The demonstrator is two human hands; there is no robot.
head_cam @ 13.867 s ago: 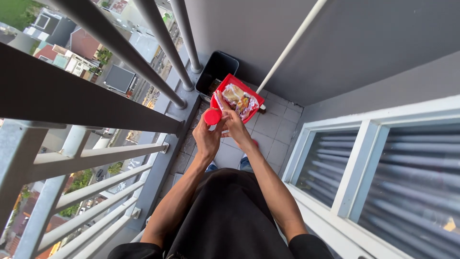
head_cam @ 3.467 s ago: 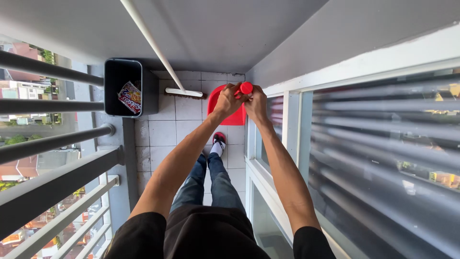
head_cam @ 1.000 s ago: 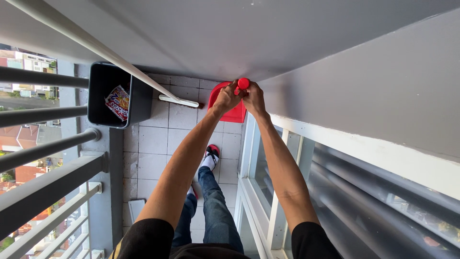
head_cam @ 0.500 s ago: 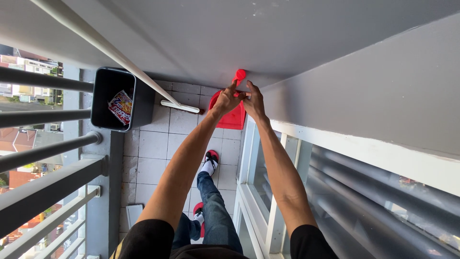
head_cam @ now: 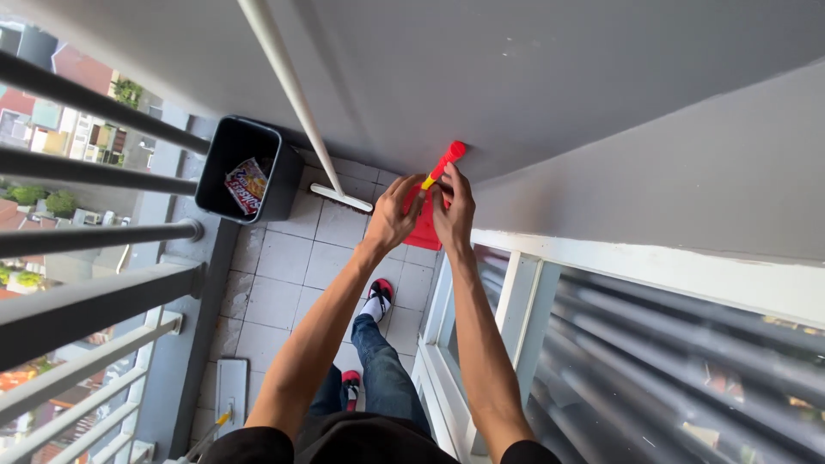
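Both my hands hold a red dustpan with a red and yellow handle, out in front of me near the corner of the grey wall. My left hand grips the pan's left side and my right hand wraps around it at the base of the handle. The pan's body is mostly hidden behind my fingers. The handle tip points up and right, toward the wall.
A black bin holding a crumpled snack wrapper stands on the tiled balcony floor. A long-handled broom leans on the wall beside it. Metal railing bars run on the left; a louvred window frame is on the right.
The dustpan went from held open over the bin with the wrapper in it to held near the wall corner; the wrapper now lies in the bin. The handle has tilted upward.
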